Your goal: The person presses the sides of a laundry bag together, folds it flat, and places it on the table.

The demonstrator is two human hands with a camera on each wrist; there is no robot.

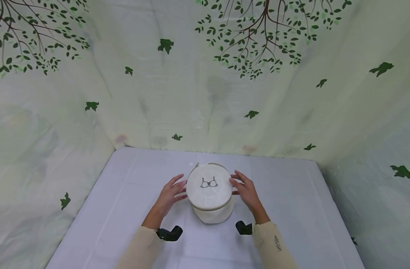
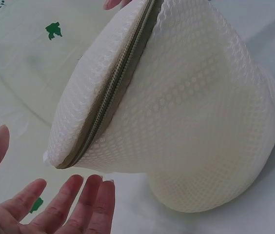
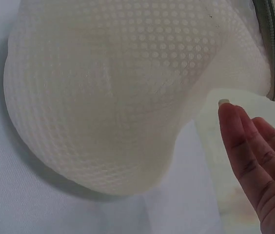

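Note:
A white mesh laundry bag stands on the table, its round lid tilted toward the head camera. A small black line drawing marks the lid. An olive-grey zipper rings the lid's edge and looks closed along the part seen in the left wrist view. At the bag's left side is my left hand, fingers spread, with a small gap below the rim in its wrist view. My right hand is at the right edge; its fingers look extended, close to the mesh. Whether they touch it I cannot tell.
A white cloth covers the table. Behind and at both sides hangs a pale curtain printed with leaves and branches. Black wrist-worn devices sit at both sleeve cuffs.

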